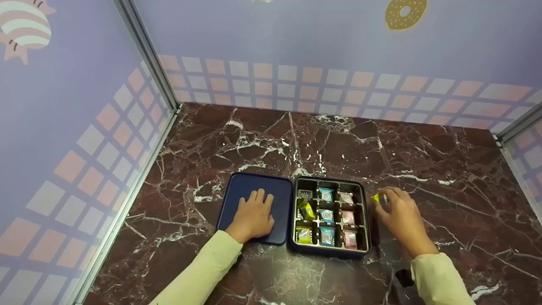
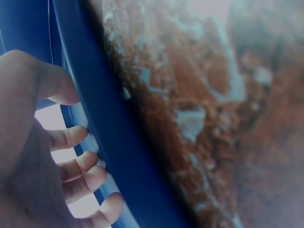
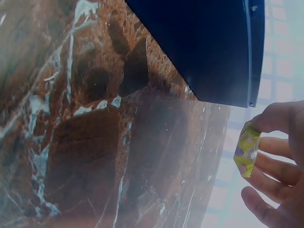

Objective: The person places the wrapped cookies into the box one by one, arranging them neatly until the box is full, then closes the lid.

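A dark blue tin (image 1: 330, 253) with a black divided tray stands on the marbled table. Its compartments hold blue candies (image 1: 326, 214) in the middle column and pink candies (image 1: 348, 217) in the right one. In the left column one yellow candy (image 1: 304, 234) lies in the front compartment and another yellow candy (image 1: 306, 209) sits tilted in the middle one; the back one shows bare tray. Just right of the tin, my right hand (image 1: 400, 216) pinches a yellow wrapped candy (image 3: 247, 149) between thumb and fingers. My left hand (image 1: 253, 216) rests on the blue lid (image 1: 279, 203), fingers spread.
The lid lies flat against the tin's left side. Dark red marbled tabletop (image 1: 262, 140) extends around both. Purple panels with pink and white squares (image 1: 275, 80) enclose the back and sides, with a metal corner post (image 1: 148, 51) at the left.
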`<state>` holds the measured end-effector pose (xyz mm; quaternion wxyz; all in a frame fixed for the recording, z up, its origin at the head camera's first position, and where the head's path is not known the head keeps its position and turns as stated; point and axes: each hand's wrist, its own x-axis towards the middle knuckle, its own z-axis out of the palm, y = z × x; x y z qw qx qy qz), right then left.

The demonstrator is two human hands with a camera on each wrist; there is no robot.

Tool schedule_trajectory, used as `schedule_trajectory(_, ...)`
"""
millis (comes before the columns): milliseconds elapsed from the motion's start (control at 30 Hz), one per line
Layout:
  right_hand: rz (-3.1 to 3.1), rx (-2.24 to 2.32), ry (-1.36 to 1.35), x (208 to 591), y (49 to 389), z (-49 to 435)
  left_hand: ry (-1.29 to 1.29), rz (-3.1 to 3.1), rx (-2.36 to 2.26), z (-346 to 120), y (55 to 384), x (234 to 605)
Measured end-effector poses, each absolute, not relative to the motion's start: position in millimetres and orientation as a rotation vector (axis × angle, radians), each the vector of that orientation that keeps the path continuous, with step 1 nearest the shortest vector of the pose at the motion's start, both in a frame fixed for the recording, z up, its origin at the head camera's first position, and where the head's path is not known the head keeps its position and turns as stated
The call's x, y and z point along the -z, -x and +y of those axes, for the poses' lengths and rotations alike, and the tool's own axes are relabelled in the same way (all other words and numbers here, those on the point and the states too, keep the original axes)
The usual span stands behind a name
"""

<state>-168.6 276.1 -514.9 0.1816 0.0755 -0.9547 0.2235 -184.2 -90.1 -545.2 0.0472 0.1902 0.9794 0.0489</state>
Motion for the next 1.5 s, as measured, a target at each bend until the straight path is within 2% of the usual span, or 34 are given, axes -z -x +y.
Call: schedule_trajectory(1500, -2.806, -0.584, -0.312, 492, 176, 246, -0.578, 2.978, -0.18, -90, 184, 545)
